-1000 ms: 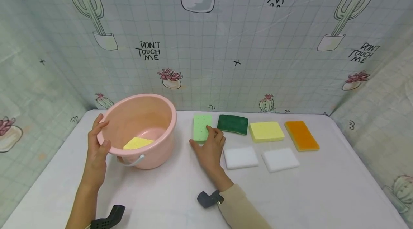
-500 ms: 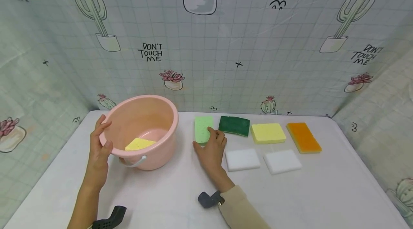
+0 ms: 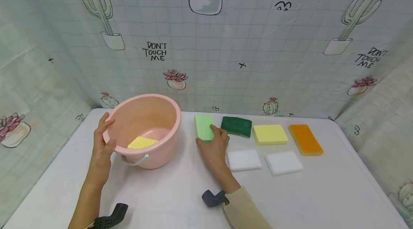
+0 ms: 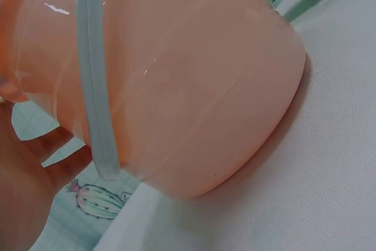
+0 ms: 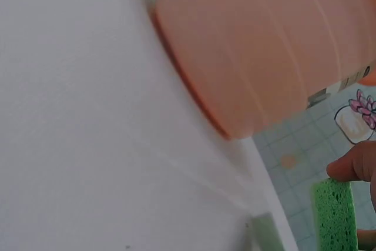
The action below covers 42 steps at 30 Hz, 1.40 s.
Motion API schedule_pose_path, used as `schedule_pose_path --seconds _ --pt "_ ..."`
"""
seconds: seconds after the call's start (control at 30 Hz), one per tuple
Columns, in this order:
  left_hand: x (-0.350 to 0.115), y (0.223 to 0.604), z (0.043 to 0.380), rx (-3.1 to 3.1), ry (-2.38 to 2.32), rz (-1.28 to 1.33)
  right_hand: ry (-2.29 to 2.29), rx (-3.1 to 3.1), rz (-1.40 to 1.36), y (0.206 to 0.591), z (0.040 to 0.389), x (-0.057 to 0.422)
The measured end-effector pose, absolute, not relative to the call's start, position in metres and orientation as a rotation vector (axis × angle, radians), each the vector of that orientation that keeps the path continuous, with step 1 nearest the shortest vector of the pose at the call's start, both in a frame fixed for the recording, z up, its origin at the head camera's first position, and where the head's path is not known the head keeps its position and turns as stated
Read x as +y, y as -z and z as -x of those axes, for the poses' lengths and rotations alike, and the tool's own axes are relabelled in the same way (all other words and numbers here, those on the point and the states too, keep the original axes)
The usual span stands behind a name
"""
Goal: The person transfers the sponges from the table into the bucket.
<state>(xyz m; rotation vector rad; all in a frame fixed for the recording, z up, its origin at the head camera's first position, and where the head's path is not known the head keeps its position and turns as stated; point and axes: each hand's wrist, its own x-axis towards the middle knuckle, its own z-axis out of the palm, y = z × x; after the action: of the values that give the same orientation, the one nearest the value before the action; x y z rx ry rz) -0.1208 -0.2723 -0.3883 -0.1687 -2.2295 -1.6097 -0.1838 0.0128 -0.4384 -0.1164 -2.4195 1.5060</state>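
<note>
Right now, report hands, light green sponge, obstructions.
Left hand holds pink bucket by its rim. Right hand pinches light green sponge. Yellow sponge inside bucket; no obstacle seen between bucket and green sponge.

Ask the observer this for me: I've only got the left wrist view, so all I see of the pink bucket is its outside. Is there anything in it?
Observer: Yes, the head view shows a yellow sponge lying inside the pink bucket.
Operator: I just get a sliver of light green past the bucket. Is anyone touching that?
Observer: Yes, the right hand pinches that light green sponge between thumb and fingers.
Operator: And what lies furthest right on the table?
Observer: An orange sponge, at the right-hand end of the head view's row of sponges.
</note>
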Motion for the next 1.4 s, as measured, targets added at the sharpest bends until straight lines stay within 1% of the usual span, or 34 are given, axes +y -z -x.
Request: schedule_pose_path --seconds 0.2,0.73,0.83,1.13,1.4 --pt "-0.272 0.389 0.122 -2.237 1.621 0.149 -1.548 -2.420 0.043 0.415 0.182 0.016" --pt "-0.274 0.389 0.123 -2.240 1.637 0.154 -1.478 -2.342 -0.289 0.355 0.180 0.030" --pt "-0.274 0.389 0.123 -2.238 1.636 0.156 -1.454 -2.345 -0.349 0.346 0.179 0.028" --pt "-0.273 0.387 0.123 -2.220 1.667 0.153 -1.376 -2.344 -0.643 0.325 0.181 0.012" --pt "-0.273 0.387 0.123 -2.227 1.666 0.158 -1.295 -2.414 -0.770 0.314 0.184 -0.002"
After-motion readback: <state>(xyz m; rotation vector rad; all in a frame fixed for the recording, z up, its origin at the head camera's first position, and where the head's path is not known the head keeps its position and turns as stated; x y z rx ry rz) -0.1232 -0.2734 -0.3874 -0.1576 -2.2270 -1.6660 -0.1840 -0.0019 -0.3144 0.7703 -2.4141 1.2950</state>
